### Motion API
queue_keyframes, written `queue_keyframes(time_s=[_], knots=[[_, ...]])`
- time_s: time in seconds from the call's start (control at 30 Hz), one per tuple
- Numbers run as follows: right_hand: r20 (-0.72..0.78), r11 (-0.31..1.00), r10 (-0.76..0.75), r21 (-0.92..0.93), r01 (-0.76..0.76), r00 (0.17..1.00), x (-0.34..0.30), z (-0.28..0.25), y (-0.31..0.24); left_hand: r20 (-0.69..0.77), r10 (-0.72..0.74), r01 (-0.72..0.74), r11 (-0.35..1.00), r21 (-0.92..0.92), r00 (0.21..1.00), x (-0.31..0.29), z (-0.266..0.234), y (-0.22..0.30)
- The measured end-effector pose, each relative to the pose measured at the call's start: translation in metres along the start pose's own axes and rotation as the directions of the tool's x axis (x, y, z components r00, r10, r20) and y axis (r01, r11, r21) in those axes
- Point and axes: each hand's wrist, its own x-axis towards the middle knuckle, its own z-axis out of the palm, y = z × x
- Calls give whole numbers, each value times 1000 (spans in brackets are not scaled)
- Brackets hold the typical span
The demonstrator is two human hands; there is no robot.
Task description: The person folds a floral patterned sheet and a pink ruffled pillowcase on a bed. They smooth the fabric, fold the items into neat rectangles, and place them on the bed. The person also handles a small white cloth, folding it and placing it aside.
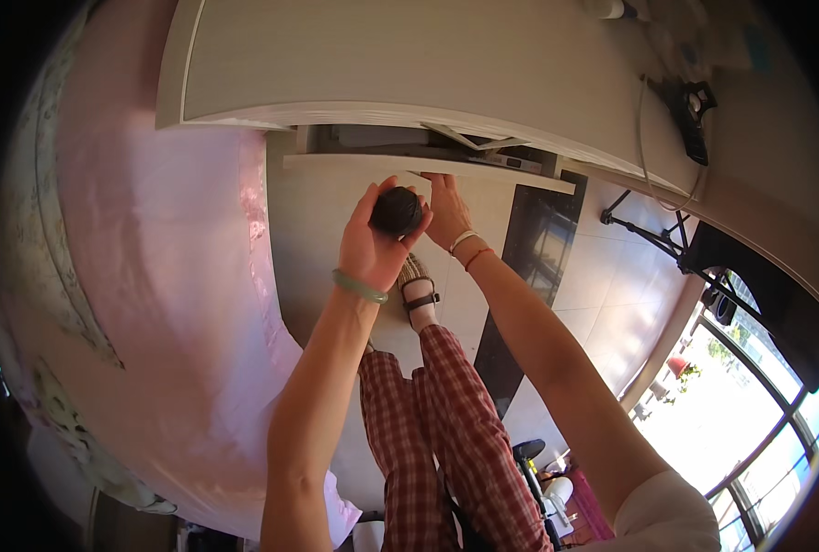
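My left hand (pixel 365 241) is wrapped around a dark, rounded object (pixel 397 212) with fine ridges, its exact kind unclear. It is held up in front of the drawer. Just to its right, my right hand (pixel 448 216) reaches the outside of the drawer front (pixel 354 164), its fingers at a thin dark handle (pixel 416 173). How far the fingers curl round the handle is partly hidden. The drawer stands partly pulled out beneath the cabinet top, and inside are a pale flat item (pixel 382 135) and a white box-like item (pixel 518 163).
The light wooden cabinet top (pixel 400 55) spans the far side. To the left is a bed with a pink satin cover (pixel 170 304). A black device with a cord (pixel 692 120) lies at the far right. A black folding frame (pixel 649 230) stands by the window.
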Motion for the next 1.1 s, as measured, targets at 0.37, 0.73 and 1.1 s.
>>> queue_keyframes(time_s=[0.37,0.73,1.1], knots=[[-60,998,5,-70,-9,998,-43,32,21,-366,181,-158,983,92,913,-12,20,8],[-63,999,-5,-35,3,998,25,-4,4,-303,136,-69,973,222,943,-59,38,1],[242,977,-175,-73,198,954,-29,-68,-54,40,815,-262,139,955,579,-168,63,61]])
